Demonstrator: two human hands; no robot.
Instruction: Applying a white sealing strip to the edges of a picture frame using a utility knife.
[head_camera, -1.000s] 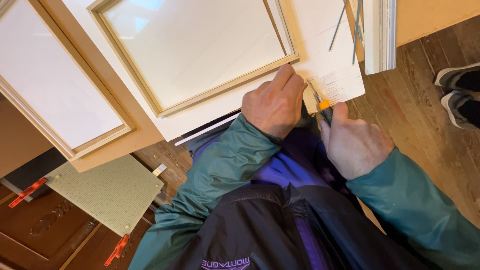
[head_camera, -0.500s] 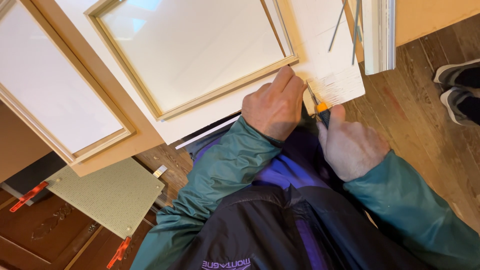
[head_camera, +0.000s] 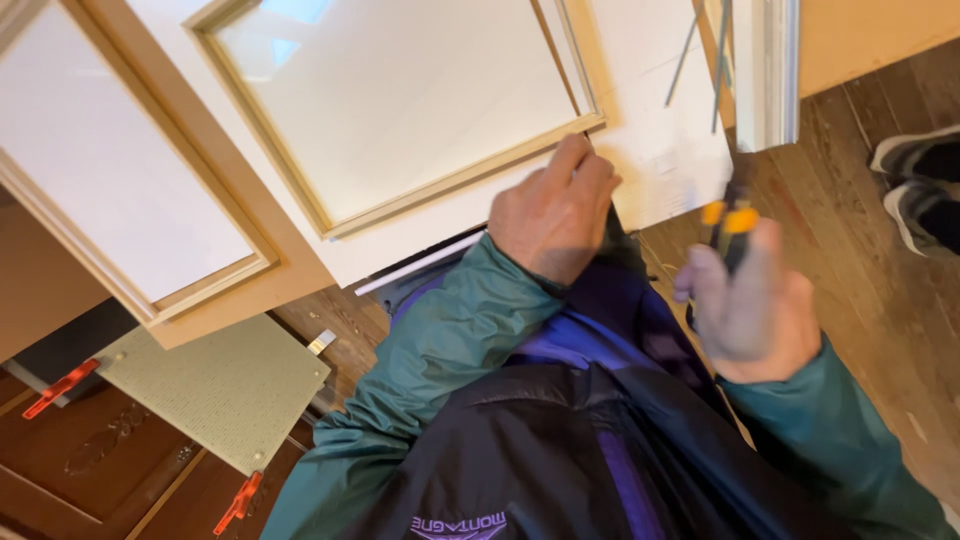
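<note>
Black-handled tool with orange-yellow collar (head_camera: 733, 225) sits in the right hand (head_camera: 748, 318), fingers wrapped tight round the handle, so that grip is fully closed on it. Tool is blurred; its tip can't be made out. It is held upright in the air just below the lower right corner of the white painted wooden door panel (head_camera: 660, 140), above the brown wood plank floor (head_camera: 850, 290), not touching the panel.

Left hand (head_camera: 553, 215) rests on the panel's lower edge, fingertips curled onto the pale wood moulding strip (head_camera: 470, 175) at the corner of the recessed white square; fingers bent but nothing visibly clamped inside them, more a press than a hold.

Both arms wear teal jacket sleeves (head_camera: 440, 360) over a dark purple-black vest (head_camera: 560, 450).

A second framed white panel (head_camera: 110, 190) lies to the left, edged with tan wood. Below it, a pale green perforated board (head_camera: 215, 390) with orange clamps (head_camera: 60, 388) at its corners, on dark brown carved wood (head_camera: 90, 470). Thin grey rods (head_camera: 700, 50) and a white framed strip (head_camera: 770, 70) lie near the top right. Another person's black-and-white sneakers (head_camera: 920, 190) stand on the floor at far right.
</note>
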